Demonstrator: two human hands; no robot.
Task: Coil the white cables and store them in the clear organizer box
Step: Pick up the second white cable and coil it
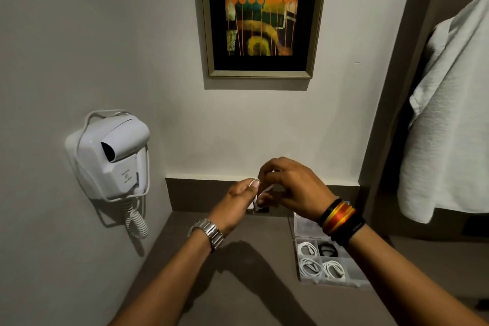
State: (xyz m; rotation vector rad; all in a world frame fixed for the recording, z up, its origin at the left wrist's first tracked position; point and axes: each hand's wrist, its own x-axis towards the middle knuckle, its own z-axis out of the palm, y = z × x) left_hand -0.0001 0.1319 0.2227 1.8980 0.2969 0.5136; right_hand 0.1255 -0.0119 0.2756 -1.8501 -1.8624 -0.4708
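Note:
My left hand (239, 200) and my right hand (291, 188) meet above the back of the brown counter, both pinching a thin white cable (262, 193) that loops between the fingers; most of it is hidden by them. The clear organizer box (354, 279) lies open on the counter to the right, partly under my right wrist. Its compartments hold three coiled white cables (308, 266) and one coiled black cable (328, 249).
A white wall-mounted hair dryer (113, 156) with a curly cord hangs on the left wall. A framed picture (260, 16) is on the wall ahead. A pale shirt (449, 127) hangs at the right. A dark small object (260, 210) sits at the counter's back edge.

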